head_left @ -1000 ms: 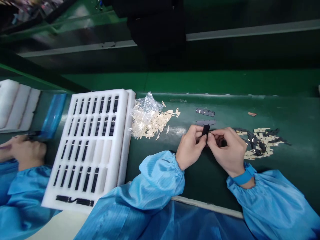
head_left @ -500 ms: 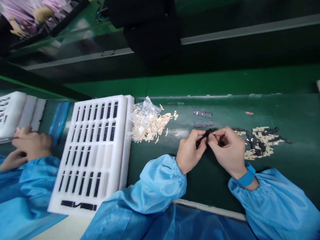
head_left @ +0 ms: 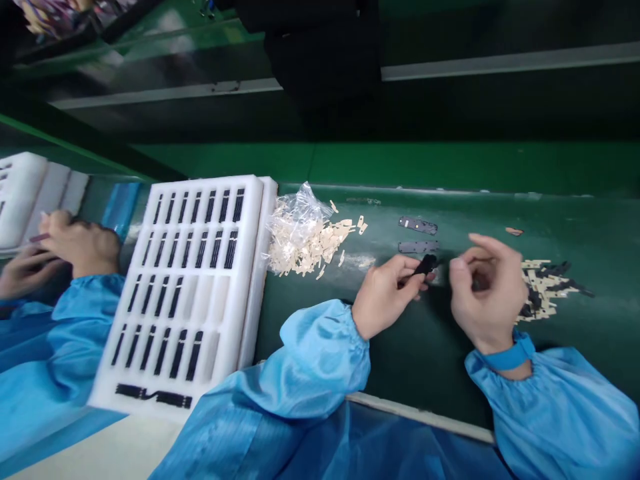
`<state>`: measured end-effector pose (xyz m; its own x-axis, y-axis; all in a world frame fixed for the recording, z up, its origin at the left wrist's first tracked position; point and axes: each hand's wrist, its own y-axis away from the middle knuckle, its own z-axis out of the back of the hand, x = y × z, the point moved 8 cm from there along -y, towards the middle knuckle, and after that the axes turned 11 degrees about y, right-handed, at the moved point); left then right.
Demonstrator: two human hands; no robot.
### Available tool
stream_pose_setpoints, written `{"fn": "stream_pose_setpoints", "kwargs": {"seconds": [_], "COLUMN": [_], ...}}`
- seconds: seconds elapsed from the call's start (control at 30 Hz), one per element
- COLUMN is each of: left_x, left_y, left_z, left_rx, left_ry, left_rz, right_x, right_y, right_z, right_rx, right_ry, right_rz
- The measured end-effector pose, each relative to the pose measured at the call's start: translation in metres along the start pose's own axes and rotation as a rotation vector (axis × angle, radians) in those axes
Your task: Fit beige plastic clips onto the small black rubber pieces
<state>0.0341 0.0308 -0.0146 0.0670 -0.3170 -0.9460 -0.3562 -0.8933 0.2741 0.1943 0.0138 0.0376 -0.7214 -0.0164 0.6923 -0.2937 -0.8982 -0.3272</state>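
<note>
My left hand [head_left: 385, 297] pinches a small black strip-like part [head_left: 427, 264] between thumb and fingers above the green bench. My right hand [head_left: 487, 287], slightly blurred, is apart from that part, with thumb and forefinger spread and nothing visible between them. Just beyond my left hand lie two flat grey plates [head_left: 418, 247], one behind the other. Beside my right wrist is a loose pile of black and cream pieces [head_left: 545, 287], partly hidden by the hand.
Left of my hands, cream pieces [head_left: 305, 247] spill from a clear plastic bag [head_left: 303, 203]. A white foam tray [head_left: 193, 263] holds rows of black parts, on another tray. At far left are a co-worker's hands [head_left: 80, 243]. A small brownish piece [head_left: 514, 231] lies at right.
My right hand has drawn away to the right from the black part and its fingers have parted. My left hand keeps hold of the part. The view has shifted slightly.
</note>
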Motion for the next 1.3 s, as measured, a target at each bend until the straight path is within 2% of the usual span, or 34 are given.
{"fn": "stream_pose_setpoints", "kwargs": {"seconds": [0.1, 0.2, 0.37, 0.67, 0.83, 0.93, 1.1, 1.2, 1.3], "left_x": [0.000, -0.004, 0.000, -0.001, -0.003, -0.005, -0.008, -0.004, -0.001], "left_y": [-0.002, -0.002, -0.002, -0.002, -0.003, -0.002, 0.004, 0.007, 0.006], "left_z": [-0.006, -0.007, -0.006, -0.004, -0.001, -0.001, -0.010, -0.014, -0.015], "left_rx": [0.035, 0.042, 0.013, 0.009, 0.040, 0.093, 0.292, 0.337, 0.320], "left_ry": [0.311, 0.415, 0.426, 0.332, 0.271, 0.324, 0.461, 0.533, 0.581], "left_rz": [0.112, 0.147, 0.164, 0.103, 0.093, 0.144, 0.288, 0.383, 0.427], "right_x": [-0.017, -0.017, -0.004, -0.011, -0.015, -0.016, -0.010, -0.007, 0.000], "right_y": [0.000, 0.001, 0.001, 0.004, -0.001, -0.003, 0.005, 0.007, 0.008], "right_z": [-0.006, -0.017, -0.023, -0.024, -0.027, -0.031, -0.039, -0.038, -0.037], "right_rx": [0.056, 0.184, 0.278, 0.292, 0.371, 0.476, 0.711, 0.698, 0.671], "right_ry": [-0.191, -0.313, -0.328, -0.299, -0.365, -0.471, -0.684, -0.760, -0.791], "right_rz": [-0.133, -0.149, -0.105, -0.175, -0.229, -0.273, -0.308, -0.290, -0.256]}}
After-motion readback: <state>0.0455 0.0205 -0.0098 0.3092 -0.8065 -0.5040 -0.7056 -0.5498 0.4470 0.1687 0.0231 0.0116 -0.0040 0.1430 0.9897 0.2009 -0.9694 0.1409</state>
